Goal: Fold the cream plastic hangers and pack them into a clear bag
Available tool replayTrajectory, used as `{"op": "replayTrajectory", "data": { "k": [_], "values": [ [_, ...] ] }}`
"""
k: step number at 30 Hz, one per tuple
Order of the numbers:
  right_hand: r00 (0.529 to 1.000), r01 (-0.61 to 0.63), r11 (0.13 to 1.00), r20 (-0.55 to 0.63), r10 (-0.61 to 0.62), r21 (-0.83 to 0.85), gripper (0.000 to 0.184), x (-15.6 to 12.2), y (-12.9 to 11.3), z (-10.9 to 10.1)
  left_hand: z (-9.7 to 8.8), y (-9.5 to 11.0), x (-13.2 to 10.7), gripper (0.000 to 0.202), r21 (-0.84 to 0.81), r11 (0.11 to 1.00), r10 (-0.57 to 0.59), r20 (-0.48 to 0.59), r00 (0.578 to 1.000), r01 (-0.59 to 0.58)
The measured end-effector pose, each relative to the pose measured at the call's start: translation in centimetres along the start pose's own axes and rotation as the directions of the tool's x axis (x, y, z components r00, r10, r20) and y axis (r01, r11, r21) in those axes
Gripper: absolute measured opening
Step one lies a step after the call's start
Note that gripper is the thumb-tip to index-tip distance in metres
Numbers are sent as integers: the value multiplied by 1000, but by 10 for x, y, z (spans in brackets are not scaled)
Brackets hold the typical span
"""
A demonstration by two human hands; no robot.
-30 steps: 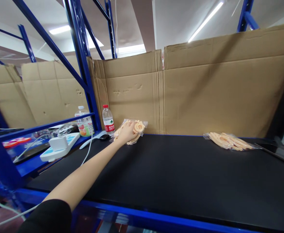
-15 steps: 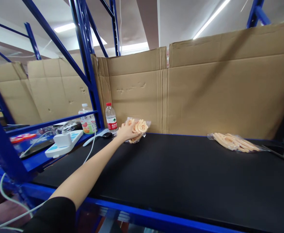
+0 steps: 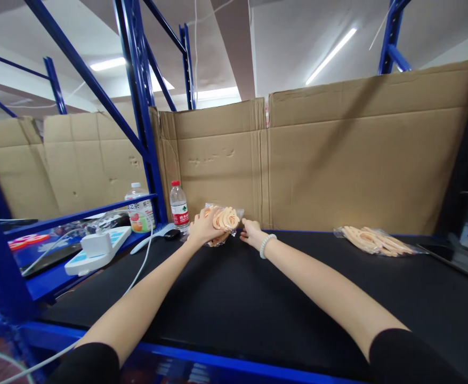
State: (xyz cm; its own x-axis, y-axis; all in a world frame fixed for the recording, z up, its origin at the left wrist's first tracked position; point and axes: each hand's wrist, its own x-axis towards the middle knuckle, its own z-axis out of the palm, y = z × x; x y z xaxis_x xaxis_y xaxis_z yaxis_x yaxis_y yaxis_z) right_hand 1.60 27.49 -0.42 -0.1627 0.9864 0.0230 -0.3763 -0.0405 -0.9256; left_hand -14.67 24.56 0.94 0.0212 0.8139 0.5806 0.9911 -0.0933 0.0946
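A clear plastic bag of tan rubber bands (image 3: 225,220) lies at the back of the black shelf surface (image 3: 258,298), against the cardboard wall. My left hand (image 3: 202,229) is closed on the bag's left side. My right hand (image 3: 251,233), with a white bead bracelet on the wrist, reaches in from the right and touches the bag's right edge with fingers curled. A second bag of tan bands (image 3: 378,241) lies alone at the far right of the shelf.
Cardboard sheets (image 3: 338,160) wall off the back. A small water bottle (image 3: 178,205) and a larger drink bottle (image 3: 139,209) stand beside a blue rack post (image 3: 142,122). A white power strip with a charger (image 3: 98,246) and a cable sit at the left.
My right arm has come into view and reached the bag. My left hand stays on the bag, which is lifted slightly off the shelf.
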Motion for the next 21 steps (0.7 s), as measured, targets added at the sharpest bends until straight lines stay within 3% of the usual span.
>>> {"op": "replayTrajectory", "data": {
  "k": [5,12,15,17,21],
  "values": [
    [983,-135,990,-131,130,-34,16,11,-2,31,-1,0,1,78,-48,999,-20,-75,997,17],
    [989,-140,990,-48,140,-10,10,8,-25,41,-2,2,-2,71,-104,991,50,-260,964,-79],
    [994,-108,994,-14,108,16,2,1,-25,36,-1,7,-5,70,-104,986,91,-324,942,-131],
    [998,-63,997,3,63,47,12,-9,-25,28,-1,12,-9,68,-93,976,147,-382,912,-196],
    [996,10,995,84,-19,99,19,-41,-31,-8,-1,34,-21,58,-60,923,323,-417,850,-381]
  ]
}}
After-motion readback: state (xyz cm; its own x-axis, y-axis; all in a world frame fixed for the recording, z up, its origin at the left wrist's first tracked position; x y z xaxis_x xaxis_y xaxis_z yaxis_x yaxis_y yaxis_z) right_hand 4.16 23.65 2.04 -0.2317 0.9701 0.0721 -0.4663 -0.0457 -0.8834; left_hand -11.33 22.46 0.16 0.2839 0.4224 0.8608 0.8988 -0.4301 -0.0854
